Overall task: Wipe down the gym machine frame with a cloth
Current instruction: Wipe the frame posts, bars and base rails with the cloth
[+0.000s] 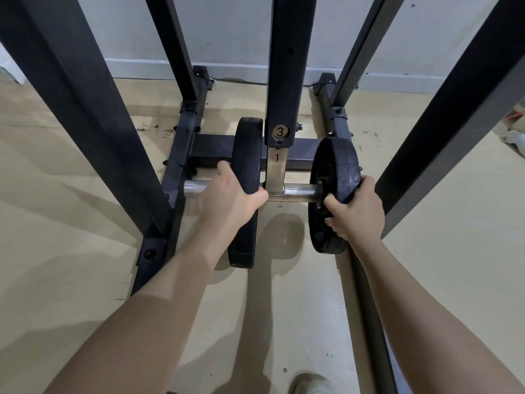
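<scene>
Beige flooring [71, 223] and a pale wall [233, 32] sit behind the black frame [85, 89], which rises all around the view. No cloth is in sight. Left hand [227, 200] curls around the left plate [245, 155]; right hand [355, 211] grips the right plate [335, 172], both on the steel bar [298, 191]. These 2 plates probably need clearing first: slide them off level, 1 at a time, to avoid tipping.
</scene>
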Demonstrator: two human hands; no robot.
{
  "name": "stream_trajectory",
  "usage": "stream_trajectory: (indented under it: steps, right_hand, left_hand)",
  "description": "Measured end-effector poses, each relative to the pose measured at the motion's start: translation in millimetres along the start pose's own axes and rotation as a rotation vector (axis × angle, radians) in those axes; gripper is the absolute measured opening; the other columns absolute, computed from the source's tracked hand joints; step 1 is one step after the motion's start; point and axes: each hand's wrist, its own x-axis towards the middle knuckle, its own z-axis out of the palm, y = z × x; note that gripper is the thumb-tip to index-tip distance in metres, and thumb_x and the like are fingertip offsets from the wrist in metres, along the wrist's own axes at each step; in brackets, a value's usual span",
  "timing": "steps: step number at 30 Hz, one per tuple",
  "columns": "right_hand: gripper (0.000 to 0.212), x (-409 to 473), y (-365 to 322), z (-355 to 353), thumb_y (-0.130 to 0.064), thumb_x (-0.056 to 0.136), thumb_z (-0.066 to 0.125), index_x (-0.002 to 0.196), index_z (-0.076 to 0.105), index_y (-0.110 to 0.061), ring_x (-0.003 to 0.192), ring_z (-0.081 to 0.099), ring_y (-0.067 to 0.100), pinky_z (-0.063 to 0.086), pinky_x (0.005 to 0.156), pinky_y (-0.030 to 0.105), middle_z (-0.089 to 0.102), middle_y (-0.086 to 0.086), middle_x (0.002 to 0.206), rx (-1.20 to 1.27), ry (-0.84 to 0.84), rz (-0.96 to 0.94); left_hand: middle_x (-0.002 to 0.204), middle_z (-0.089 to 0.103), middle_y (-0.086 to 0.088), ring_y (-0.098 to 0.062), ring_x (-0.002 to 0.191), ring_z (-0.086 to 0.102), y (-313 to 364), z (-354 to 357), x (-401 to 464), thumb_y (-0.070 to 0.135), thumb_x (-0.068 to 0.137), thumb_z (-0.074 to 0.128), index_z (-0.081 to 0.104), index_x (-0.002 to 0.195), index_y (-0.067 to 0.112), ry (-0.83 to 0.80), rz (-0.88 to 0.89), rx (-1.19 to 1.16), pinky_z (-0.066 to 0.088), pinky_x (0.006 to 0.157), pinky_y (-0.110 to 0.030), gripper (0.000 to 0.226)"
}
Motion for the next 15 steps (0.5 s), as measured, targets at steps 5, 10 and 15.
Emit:
stream_trajectory:
  steps: [5,10,15]
  right_hand:
    - [0.043,-6,9,0,-0.045,0.066,0.061,0.094,0.031,-0.034,0.06,0.068,0.029,0.057,0.057,0.046,0.065,0.0,0.081,0.189,-0.033,0.022]
    - [0.048,-5,14,-4,-0.041,0.075,0.068,0.11,0.039,-0.026,0.074,0.067,0.027,0.057,0.067,0.042,0.064,-0.001,0.09,0.195,-0.064,0.002]
    - [0.067,-12,-6,-12,-0.039,0.086,0.059,0.139,0.039,-0.005,0.108,0.048,0.038,0.038,0.086,0.043,0.051,0.019,0.123,-0.166,0.225,-0.167]
  left_hand:
    - [0.097,0.052,-0.003,-0.025,0.081,0.05,8,3,-3,0.05,0.078,0.064,0.036,0.119,0.009,0.012,-0.017,-0.023,0.039,0.064,-0.032,0.065]
    - [0.101,0.052,-0.003,-0.024,0.083,0.051,4,5,-2,0.054,0.077,0.066,0.036,0.123,0.009,0.013,-0.006,-0.051,0.042,0.064,-0.033,0.071]
    - [0.106,0.057,-0.003,-0.023,0.084,0.052,-1,5,-2,0.055,0.075,0.068,0.037,0.124,0.011,0.018,0.015,-0.086,0.041,0.064,-0.032,0.073]
